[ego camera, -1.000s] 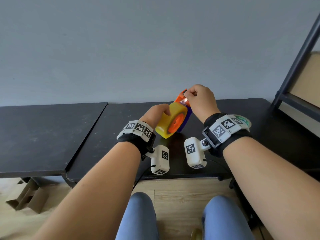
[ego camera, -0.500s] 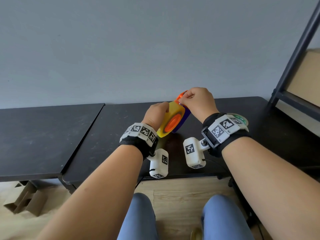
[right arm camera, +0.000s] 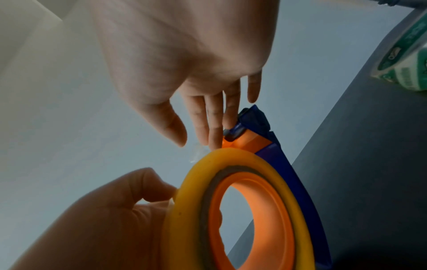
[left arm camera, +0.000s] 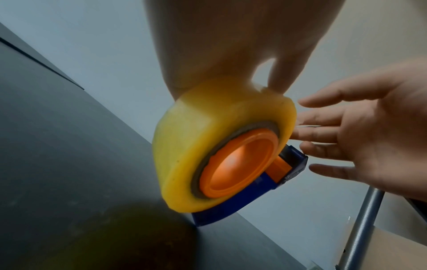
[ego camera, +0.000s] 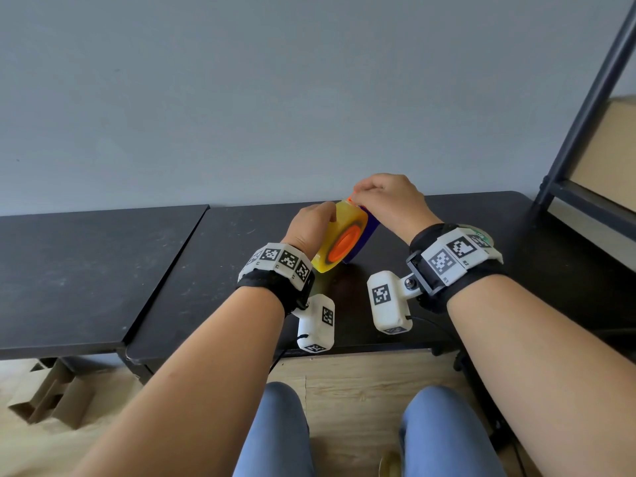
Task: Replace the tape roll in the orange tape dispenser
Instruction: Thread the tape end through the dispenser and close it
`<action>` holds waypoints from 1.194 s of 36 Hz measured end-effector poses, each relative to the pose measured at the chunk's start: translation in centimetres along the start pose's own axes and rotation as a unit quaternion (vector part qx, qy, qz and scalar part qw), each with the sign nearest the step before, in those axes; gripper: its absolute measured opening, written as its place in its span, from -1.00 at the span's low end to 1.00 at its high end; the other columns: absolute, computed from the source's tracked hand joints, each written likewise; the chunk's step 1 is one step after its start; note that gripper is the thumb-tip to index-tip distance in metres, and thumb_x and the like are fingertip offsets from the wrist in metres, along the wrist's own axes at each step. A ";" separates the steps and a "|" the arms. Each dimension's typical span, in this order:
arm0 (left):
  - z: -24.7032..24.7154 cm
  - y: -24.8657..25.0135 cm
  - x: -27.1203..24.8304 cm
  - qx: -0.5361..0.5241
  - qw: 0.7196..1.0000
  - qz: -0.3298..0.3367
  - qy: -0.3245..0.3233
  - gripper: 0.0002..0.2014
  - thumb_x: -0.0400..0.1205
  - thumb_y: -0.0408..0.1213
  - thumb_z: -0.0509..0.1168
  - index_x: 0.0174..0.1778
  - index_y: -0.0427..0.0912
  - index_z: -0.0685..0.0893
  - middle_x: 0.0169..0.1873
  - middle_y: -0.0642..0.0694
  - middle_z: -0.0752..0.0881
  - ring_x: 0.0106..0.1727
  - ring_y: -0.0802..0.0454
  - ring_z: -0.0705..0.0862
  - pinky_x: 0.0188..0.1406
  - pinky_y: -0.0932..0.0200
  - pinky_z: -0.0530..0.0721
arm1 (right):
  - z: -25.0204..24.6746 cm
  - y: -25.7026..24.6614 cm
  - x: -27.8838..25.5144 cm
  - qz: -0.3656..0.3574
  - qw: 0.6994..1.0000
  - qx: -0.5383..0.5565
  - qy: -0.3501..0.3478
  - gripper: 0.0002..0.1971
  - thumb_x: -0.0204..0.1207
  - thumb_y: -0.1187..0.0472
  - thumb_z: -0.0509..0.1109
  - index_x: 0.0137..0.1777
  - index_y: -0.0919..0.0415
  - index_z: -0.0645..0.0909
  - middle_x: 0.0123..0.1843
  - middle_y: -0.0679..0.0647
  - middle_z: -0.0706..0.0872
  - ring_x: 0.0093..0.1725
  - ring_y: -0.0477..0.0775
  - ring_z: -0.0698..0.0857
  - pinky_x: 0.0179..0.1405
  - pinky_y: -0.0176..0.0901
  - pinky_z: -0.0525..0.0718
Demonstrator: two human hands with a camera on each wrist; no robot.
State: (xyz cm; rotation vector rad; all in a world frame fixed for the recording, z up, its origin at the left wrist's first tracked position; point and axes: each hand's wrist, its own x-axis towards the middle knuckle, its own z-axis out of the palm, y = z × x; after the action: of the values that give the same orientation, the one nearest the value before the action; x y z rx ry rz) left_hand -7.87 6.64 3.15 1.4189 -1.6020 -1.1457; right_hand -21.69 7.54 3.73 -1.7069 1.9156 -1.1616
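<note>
Two blue-trousered knees [ego camera: 275,432] sit nearest, below the black tabletop [ego camera: 213,277]. Over it, the left hand [ego camera: 309,225] curls round the thick yellow tape roll [left arm camera: 208,127], already seated on the round orange hub [left arm camera: 240,164] of the tilted blue-and-orange plastic dispenser [right arm camera: 284,164], whose edge touches the table. Beyond, the right hand [right arm camera: 184,54], fingers [right arm camera: 215,120] nearly straight, reaches toward the loose tape end at the cutter. Best to pinch that end firmly and draw it straight across. A green-labelled roll [right arm camera: 406,60] lies farther right.

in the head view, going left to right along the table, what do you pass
left hand → yellow tape roll → blue dispenser body → right hand → green-labelled roll behind the right wrist → dark shelf post
</note>
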 end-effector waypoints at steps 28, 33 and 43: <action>0.8 -0.7 0.7 0.025 0.999 0.041 -0.015 -0.80 0.67 -0.19 0.13 -0.25 -0.08 0.55 -0.29 0.05 0.53 -0.27 0.12 0.46 -0.28 0.19 0.40 | 1.9 3.3 2.0 -0.030 0.983 -0.023 0.181 -0.72 0.48 0.35 0.28 -0.44 0.36 0.67 -0.21 0.30 0.70 -0.21 0.30 0.66 -0.32 -0.17 0.52; 1.0 -0.7 1.2 0.001 0.999 0.045 -0.010 -0.77 0.66 -0.16 0.16 -0.32 -0.02 0.55 -0.28 0.06 0.54 -0.26 0.11 0.47 -0.31 0.19 0.39 | 1.9 3.7 2.4 -0.022 0.977 -0.007 0.214 -0.72 0.43 0.35 0.27 -0.49 0.39 0.62 -0.28 0.36 0.72 -0.21 0.38 0.69 -0.32 -0.01 0.63; 0.7 -1.3 1.9 0.010 0.999 0.048 -0.005 -0.80 0.65 -0.08 0.22 -0.03 -0.11 0.66 -0.20 0.00 0.62 -0.12 -0.02 0.57 -0.02 0.06 0.52 | 1.5 3.1 1.7 0.015 0.980 0.021 0.196 -0.74 0.42 0.34 0.28 -0.32 0.54 0.69 -0.24 0.44 0.78 -0.21 0.37 0.75 -0.21 0.17 0.75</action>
State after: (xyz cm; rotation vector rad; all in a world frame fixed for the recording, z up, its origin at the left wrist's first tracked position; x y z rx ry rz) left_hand -8.31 4.92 1.57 1.3345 -1.6750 -1.0861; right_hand -23.05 5.30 0.96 -1.5060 2.1063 -1.6116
